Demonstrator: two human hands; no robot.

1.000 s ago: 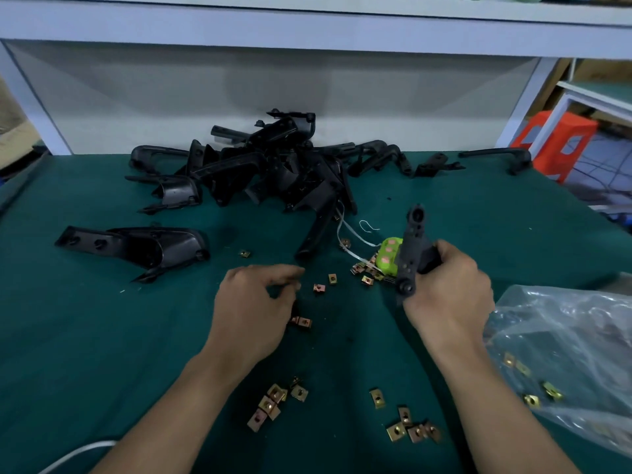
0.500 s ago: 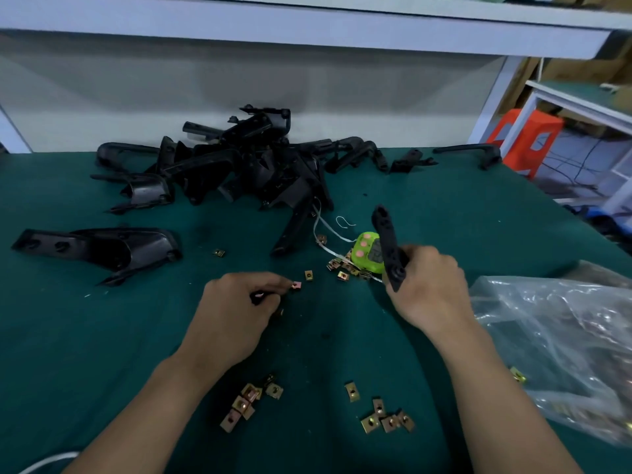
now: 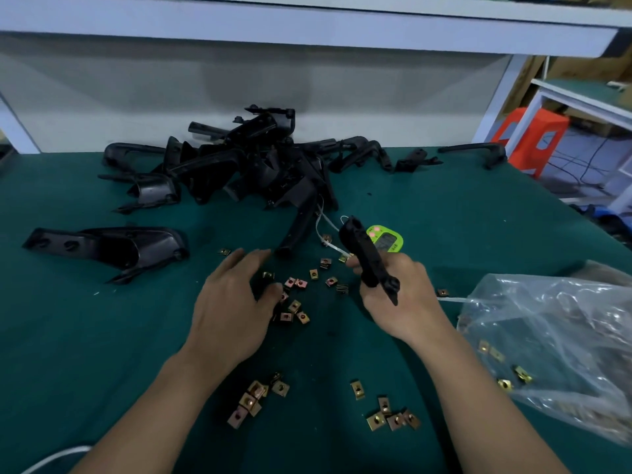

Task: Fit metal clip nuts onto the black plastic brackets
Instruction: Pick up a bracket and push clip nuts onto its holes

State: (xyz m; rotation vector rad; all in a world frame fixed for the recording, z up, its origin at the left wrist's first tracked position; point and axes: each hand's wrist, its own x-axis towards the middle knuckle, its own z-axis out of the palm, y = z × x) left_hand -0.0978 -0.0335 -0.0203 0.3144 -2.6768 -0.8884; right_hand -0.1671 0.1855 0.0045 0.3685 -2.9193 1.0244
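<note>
Clip nuts (image 3: 296,283) lie scattered between the hands, just beside the spread left hand (image 3: 232,309), while the right hand (image 3: 403,302) grips a black bracket (image 3: 364,254) whose long axis tilts up and leftward.

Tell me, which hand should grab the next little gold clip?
Probably the left hand: it is free and hovers open over the loose clip nuts, while the right hand is busy gripping a black bracket.
</note>
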